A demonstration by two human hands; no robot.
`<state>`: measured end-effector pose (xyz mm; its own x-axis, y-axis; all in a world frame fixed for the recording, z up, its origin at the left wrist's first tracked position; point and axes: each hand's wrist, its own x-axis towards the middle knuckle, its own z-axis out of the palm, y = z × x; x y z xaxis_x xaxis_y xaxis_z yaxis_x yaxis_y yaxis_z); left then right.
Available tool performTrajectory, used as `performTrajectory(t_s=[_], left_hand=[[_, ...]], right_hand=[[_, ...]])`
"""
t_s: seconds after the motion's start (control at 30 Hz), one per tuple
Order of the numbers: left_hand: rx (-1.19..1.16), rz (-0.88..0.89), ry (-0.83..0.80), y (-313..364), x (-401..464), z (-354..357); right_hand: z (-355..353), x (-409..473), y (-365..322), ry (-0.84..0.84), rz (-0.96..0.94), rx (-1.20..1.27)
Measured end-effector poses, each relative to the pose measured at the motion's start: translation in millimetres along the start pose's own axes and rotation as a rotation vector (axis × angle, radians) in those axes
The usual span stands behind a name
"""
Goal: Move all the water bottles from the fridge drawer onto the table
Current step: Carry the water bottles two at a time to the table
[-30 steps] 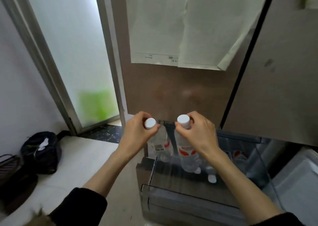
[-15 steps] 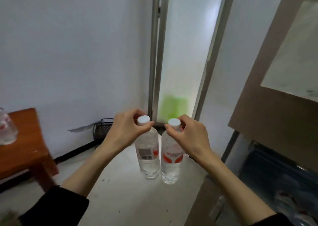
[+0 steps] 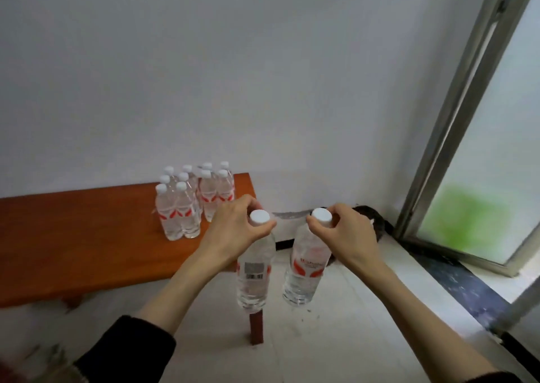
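Table (image 3: pixel 87 236) cut off left, rear bottles (image 3: pixel 204 175) partly hidden

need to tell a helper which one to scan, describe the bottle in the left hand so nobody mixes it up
Start at the orange-brown wooden table against the white wall, where a cluster of bottles stands. In front of its right end, two bottles hang in the air by their white caps. The one meant is the left-hand bottle, gripped by the left hand: its label shows a barcode, while the right-hand bottle shows red markings.

Orange-brown wooden counter (image 3: pixel 73 236) against the white wall, cluster of upright white-capped water bottles (image 3: pixel 193 201) standing close together near its far right corner, pale tiled floor (image 3: pixel 336 339) beneath
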<state>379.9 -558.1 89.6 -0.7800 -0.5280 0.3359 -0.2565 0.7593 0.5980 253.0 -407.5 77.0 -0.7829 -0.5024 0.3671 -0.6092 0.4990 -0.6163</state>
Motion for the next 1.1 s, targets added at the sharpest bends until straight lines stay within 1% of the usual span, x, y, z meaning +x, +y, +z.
performTrajectory(t_s=[0.1, 0.2, 0.47, 0.6, 0.9, 1.1], left_hand=[[0.003, -0.092, 0.023, -50.3, 21.0, -24.9], [-0.003, -0.157, 0.041, -93.5, 43.3, -34.9], [0.036, -0.318, 0.004, -193.4, 132.9, -14.3], [0.074, -0.373, -0.048, -226.1, 176.6, 0.5], [0.111, -0.417, -0.079, -274.9, 246.8, 22.3], [0.115, -0.446, -0.132, -311.7, 280.1, 38.0]], right_hand=[[49.3, 34.1, -29.9, -0.051, -0.02, 0.001], [96.5, 66.4, -47.8, -0.123, -0.043, -0.023], [207.4, 155.1, -53.8, -0.308, -0.102, -0.098], [252.2, 197.6, -47.3, -0.421, -0.076, -0.138], [337.4, 269.3, -47.3, -0.547, -0.013, -0.119], [373.4, 290.5, -55.1, -0.57, 0.016, -0.065]])
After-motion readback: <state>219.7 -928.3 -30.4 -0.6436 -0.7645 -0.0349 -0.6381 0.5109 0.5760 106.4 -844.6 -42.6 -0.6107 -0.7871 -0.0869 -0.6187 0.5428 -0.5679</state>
